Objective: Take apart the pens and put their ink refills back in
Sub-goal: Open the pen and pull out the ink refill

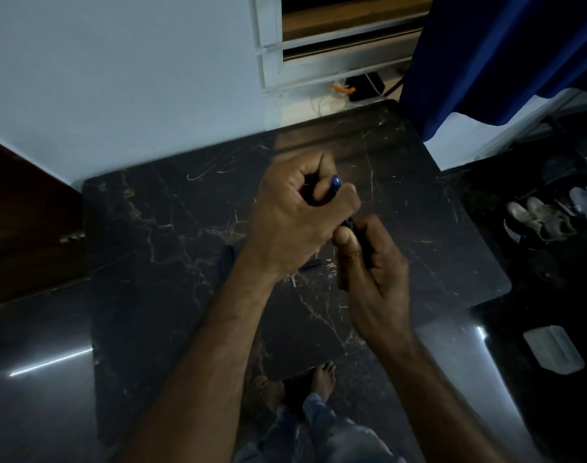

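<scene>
Both hands are raised over a dark marble table (172, 248). My left hand (295, 222) is closed in a fist around a blue pen (334, 187), whose rounded end sticks out between thumb and fingers. My right hand (372, 262) grips the pen's other end, where a small blue bit (348, 224) shows above the thumb. The two hands touch there. On the table under my left wrist lie a blue pen part (310, 266) and another blue piece (226, 259), both partly hidden by the forearm.
A white wall and window frame (272, 55) stand behind the table. A blue curtain (499, 61) hangs at the right. Shoes (539, 218) and a pale container (552, 349) sit on the dark floor to the right. My bare foot (324, 379) shows below the table's near edge.
</scene>
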### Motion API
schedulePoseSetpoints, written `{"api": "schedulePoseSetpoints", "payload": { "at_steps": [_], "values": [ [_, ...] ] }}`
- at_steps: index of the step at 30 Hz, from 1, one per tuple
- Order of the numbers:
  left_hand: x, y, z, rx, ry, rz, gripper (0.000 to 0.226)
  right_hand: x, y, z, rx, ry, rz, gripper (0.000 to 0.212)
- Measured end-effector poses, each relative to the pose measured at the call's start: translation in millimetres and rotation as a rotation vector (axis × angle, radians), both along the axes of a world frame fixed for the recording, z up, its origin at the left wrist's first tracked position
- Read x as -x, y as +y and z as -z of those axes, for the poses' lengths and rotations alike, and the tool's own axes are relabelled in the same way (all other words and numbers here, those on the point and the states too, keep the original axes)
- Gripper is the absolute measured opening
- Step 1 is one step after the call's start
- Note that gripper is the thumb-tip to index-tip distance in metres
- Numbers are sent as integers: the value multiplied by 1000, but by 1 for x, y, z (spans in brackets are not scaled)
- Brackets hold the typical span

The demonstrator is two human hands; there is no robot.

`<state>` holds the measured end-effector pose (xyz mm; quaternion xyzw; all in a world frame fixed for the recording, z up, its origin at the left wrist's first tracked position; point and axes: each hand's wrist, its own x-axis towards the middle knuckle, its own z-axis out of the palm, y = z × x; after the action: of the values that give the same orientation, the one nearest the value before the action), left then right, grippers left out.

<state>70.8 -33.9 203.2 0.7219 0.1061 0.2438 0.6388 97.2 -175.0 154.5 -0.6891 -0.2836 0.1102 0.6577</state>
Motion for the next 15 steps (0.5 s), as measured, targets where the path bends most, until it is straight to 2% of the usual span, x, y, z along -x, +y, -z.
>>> {"api": "schedulePoseSetpoints", "payload": {
  "at_steps": [5,9,11,13,15],
  "values": [
    [-3,12,12,164,-167,-174,19,-5,-9,10,92,-27,-10,34],
    [1,35,21,347,-184,-307,18,-3,-23,23,132,34,-22,23],
    [3,38,26,538,-109,-223,26,-4,-25,26,103,89,-19,21],
    [7,30,31,692,59,-30,35,-4,-24,27,65,149,-13,23],
    [9,18,37,697,208,173,38,-6,-22,27,35,192,-3,30]
  ]
}}
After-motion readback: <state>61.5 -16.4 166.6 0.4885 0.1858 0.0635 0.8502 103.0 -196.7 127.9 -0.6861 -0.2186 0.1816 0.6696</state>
